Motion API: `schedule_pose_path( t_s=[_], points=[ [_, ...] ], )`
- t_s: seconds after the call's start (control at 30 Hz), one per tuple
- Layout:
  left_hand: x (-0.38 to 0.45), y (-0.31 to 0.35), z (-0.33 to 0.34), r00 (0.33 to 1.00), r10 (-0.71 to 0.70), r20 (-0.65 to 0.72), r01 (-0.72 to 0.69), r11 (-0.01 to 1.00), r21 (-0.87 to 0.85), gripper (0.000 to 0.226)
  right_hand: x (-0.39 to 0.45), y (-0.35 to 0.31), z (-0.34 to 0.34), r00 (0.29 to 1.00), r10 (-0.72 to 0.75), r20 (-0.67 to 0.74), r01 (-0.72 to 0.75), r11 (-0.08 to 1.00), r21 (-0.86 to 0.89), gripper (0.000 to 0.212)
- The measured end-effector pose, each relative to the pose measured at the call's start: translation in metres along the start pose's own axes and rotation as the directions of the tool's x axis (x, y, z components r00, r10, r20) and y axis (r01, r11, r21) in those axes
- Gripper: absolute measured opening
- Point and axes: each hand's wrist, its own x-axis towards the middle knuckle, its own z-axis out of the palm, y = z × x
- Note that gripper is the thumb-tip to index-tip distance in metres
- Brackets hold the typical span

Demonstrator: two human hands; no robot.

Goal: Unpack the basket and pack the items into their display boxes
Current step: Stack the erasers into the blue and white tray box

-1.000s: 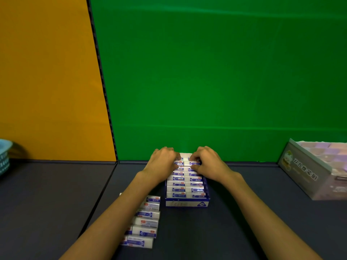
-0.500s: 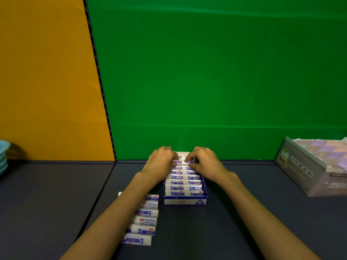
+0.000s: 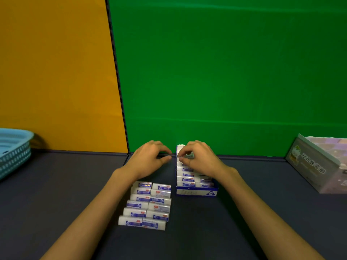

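Right hand (image 3: 201,158) fingers (image 3: 185,155) on boxed erasers (image 3: 187,179) — left hand (image 3: 150,158) beside.

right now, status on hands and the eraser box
Left hand off the box, loosely curled, holding nothing. Right hand pinching erasers at far end of blue display box. Loose erasers wait beside it. Nothing blocking.

The table (image 3: 56,203) had a dark, matt surface that looked like smooth fabric or felt, without glare. The erasers (image 3: 146,205) lying near its front edge wore glossy white and blue paper sleeves that caught the light. The display box (image 3: 196,191) looked like printed cardboard with a slight sheen. At the left edge the basket (image 3: 13,149) was perforated teal plastic, smooth and faintly shiny. The grey box (image 3: 315,166) at the right edge seemed to be matt printed card.
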Motion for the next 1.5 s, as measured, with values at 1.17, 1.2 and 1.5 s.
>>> schedule_pose_path(
  t_s=[1.17, 1.2, 1.5],
  points=[
    [-0.031, -0.066, 0.003, 0.991, -0.056, 0.120, 0.062, 0.997, -0.052, 0.016, 0.031, -0.036, 0.043, 0.985, 0.041, 0.167, -0.021, 0.993, -0.119, 0.014],
    [-0.031, -0.067, 0.003, 0.991, -0.053, 0.120, 0.061, 0.996, -0.060, 0.017, 0.031, -0.035, 0.043, 0.986, 0.036, 0.163, -0.016, 0.992, -0.122, 0.014],
    [-0.027, -0.066, 0.000, 0.986, -0.075, 0.146, 0.082, 0.996, -0.041, 0.026, 0.037, -0.037, 0.045, 0.987, 0.009, 0.158, 0.024, 0.978, -0.208, 0.027]
  ],
)
